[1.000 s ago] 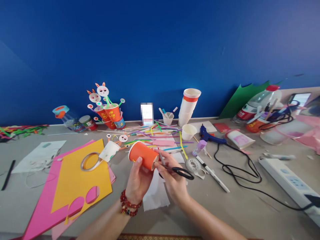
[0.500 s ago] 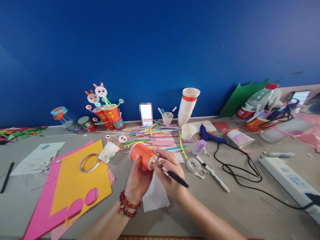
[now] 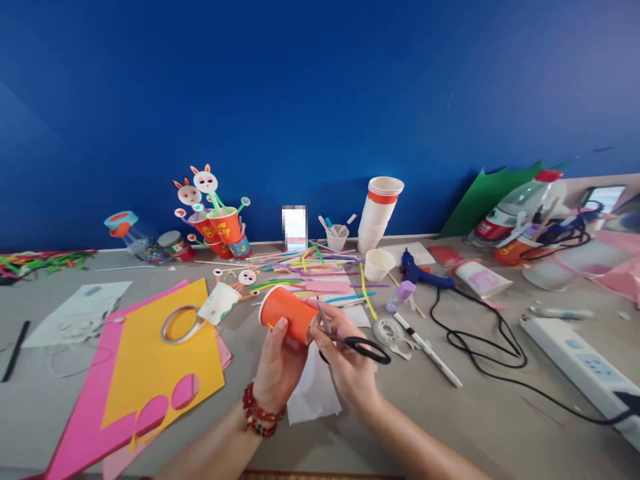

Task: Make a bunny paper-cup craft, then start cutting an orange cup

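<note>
An orange paper cup (image 3: 285, 312) lies on its side in my left hand (image 3: 280, 363), fingers wrapped round it from below and thumb on the near side. Its wide end points up and to the left. My right hand (image 3: 353, 367) grips black-handled scissors (image 3: 369, 349) at the cup's narrow end. The metal blades stand up by the cup's base; whether they touch it I cannot tell. Below both hands lies a white paper sheet (image 3: 315, 397). Beyond the cup are a small white cup (image 3: 220, 303) with a bunny head and many coloured pipe cleaners (image 3: 300, 270).
To the left lie yellow card (image 3: 160, 340) and a tape roll (image 3: 181, 325). A blue glue gun (image 3: 425, 275), glue stick (image 3: 400, 295), white marker (image 3: 430, 353) and power strip (image 3: 583, 367) sit to the right. Stacked paper cups (image 3: 377, 213) stand near the blue wall (image 3: 320, 100).
The scissors have turned in my right hand, their blades now pointing more upward and the handle loops showing more broadly. My left hand still holds the cup, slightly rotated. The view has shifted a little.
</note>
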A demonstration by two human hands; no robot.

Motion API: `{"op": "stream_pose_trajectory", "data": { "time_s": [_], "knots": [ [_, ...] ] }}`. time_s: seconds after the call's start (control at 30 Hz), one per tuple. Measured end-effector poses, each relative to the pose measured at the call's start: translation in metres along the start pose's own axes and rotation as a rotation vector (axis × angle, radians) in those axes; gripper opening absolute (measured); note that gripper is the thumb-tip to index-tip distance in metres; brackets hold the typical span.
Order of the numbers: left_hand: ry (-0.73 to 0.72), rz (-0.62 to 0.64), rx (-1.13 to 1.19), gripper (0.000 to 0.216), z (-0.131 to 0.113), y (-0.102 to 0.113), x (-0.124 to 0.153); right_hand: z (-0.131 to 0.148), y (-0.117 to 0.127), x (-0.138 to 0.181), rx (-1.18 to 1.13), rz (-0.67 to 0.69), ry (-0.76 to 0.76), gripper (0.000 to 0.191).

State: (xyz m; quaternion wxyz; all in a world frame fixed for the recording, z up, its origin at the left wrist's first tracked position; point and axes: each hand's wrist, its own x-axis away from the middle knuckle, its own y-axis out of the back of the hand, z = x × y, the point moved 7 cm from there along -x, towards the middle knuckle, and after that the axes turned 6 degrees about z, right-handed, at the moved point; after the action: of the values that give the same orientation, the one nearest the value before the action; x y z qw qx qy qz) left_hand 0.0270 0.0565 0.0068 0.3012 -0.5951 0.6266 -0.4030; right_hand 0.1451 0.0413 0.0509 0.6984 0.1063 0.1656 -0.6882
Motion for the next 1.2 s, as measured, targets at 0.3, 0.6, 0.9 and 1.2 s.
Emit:
{"op": "stream_pose_trajectory", "data": {
  "time_s": [0.3,0.6,0.9,1.2],
  "knots": [
    [-0.033,0.05,-0.041,0.025,-0.001,0.0,-0.005,-0.033,-0.008,0.006,-0.368,-0.022,-0.31,0.014],
    [0.221,0.096,0.107,0.043,0.004,0.002,-0.007,0.036,0.001,-0.013,0.477,0.139,0.367,0.022],
    [0.37,0.019,0.137,0.034,0.006,-0.007,0.0,0.032,-0.01,0.005,0.875,0.112,0.625,0.016],
    [0.306,0.073,0.185,0.036,0.009,-0.014,0.006,0.043,-0.009,0.007,0.717,0.04,0.591,0.015]
  ]
}}
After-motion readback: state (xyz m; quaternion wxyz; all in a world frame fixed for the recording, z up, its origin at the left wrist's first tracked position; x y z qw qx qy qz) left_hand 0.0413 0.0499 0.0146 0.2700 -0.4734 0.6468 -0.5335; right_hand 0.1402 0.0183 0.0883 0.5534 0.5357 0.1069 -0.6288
